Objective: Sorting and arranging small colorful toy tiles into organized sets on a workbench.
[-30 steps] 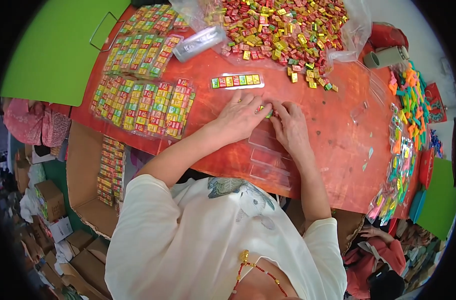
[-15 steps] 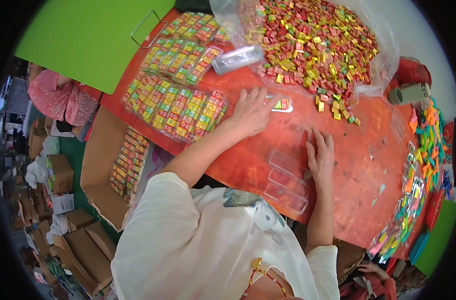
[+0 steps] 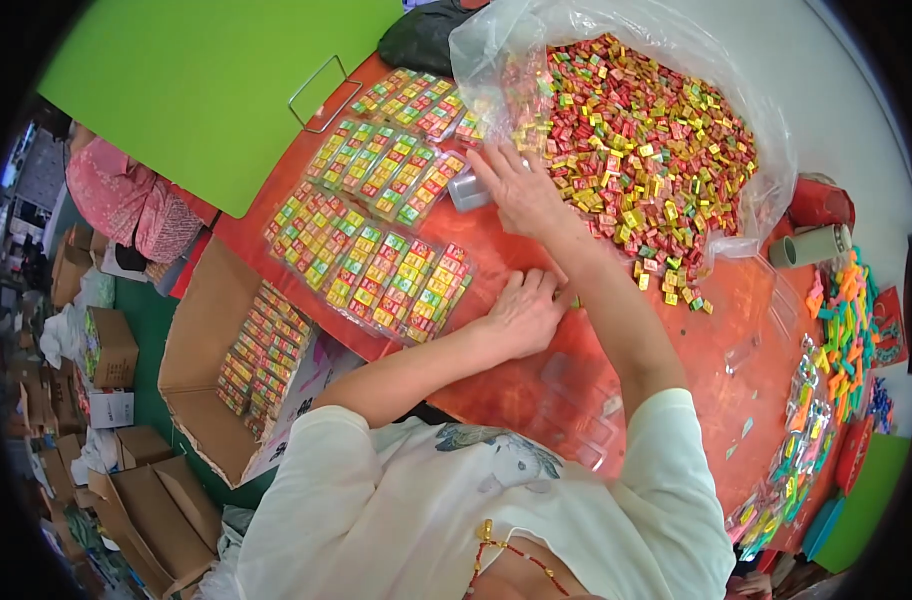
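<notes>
My right hand is stretched across to a clear plastic tray stack, its fingers apart over the stack's right part. How firmly it touches the stack is hidden. Nearer to me, my left hand is down on the red table with bent fingers drawn together. A small green bit shows at its fingertips; whatever else lies under them is covered. Left of both hands lie rows of clear packs filled with red, yellow and green wrapped cubes. A large heap of loose wrapped cubes spills from a clear plastic bag.
Empty clear trays lie near the table's front edge. At the right are a grey-green cup and a pile of colourful plastic toys. An open carton with filled packs stands at the left, below a green board.
My right hand has gone from the table's right side up and left to the tray stack. My left hand's fingers have drawn in, covering the part-filled tray seen before. The view has shifted.
</notes>
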`<action>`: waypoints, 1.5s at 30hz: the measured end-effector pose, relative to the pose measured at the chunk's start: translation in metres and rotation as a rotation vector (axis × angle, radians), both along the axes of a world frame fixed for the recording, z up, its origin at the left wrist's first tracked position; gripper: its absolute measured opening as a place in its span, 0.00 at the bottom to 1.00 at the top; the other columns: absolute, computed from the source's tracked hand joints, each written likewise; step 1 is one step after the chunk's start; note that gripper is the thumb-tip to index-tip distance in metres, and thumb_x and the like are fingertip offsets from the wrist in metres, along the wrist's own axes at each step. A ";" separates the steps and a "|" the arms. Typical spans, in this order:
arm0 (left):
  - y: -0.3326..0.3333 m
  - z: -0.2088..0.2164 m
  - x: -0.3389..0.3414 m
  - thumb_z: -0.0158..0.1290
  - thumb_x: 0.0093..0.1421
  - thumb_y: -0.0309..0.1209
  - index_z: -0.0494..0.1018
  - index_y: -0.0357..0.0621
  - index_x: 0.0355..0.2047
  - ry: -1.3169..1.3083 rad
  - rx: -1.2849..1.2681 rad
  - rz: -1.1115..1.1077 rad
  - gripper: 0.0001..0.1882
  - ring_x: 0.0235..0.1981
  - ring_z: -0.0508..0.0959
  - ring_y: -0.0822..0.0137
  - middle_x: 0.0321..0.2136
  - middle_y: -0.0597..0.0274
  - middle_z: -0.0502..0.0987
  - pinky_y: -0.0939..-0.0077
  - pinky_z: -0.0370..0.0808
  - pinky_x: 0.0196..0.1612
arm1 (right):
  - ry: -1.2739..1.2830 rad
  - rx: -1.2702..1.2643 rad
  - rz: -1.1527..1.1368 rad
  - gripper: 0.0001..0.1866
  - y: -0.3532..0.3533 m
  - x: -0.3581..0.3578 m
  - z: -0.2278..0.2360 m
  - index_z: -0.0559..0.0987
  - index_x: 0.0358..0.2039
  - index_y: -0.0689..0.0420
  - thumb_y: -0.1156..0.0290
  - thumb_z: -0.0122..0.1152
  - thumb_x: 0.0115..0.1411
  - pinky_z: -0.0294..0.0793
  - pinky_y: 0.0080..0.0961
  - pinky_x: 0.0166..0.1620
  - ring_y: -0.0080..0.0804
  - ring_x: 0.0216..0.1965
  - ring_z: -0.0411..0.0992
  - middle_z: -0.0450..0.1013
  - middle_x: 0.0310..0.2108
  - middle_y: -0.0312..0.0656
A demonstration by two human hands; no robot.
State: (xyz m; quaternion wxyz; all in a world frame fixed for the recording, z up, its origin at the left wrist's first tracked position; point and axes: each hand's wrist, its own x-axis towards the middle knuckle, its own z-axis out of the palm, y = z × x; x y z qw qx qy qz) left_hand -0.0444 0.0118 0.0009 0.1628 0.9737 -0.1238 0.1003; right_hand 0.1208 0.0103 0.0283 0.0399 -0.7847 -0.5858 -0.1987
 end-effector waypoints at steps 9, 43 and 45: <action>0.052 0.050 -0.019 0.53 0.53 0.27 0.66 0.37 0.61 -0.098 0.076 0.060 0.32 0.40 0.72 0.50 0.38 0.48 0.70 0.52 0.69 0.42 | 0.293 0.179 -0.182 0.44 -0.055 0.017 0.035 0.61 0.67 0.58 0.70 0.63 0.47 0.64 0.48 0.56 0.45 0.48 0.72 0.73 0.45 0.47; 0.078 0.046 0.062 0.54 0.62 0.39 0.64 0.51 0.64 -0.074 0.392 0.299 0.29 0.42 0.78 0.43 0.44 0.44 0.72 0.48 0.76 0.41 | 0.174 0.142 -1.367 0.40 -0.385 -0.046 -0.035 0.64 0.63 0.63 0.66 0.64 0.49 0.74 0.51 0.43 0.51 0.44 0.75 0.74 0.44 0.54; 0.042 0.061 0.060 0.55 0.61 0.38 0.65 0.49 0.63 -0.044 0.261 0.181 0.29 0.42 0.77 0.44 0.43 0.45 0.72 0.49 0.76 0.41 | 0.189 0.130 -1.344 0.41 -0.379 -0.038 -0.030 0.64 0.62 0.63 0.64 0.68 0.49 0.76 0.49 0.42 0.51 0.45 0.75 0.74 0.45 0.54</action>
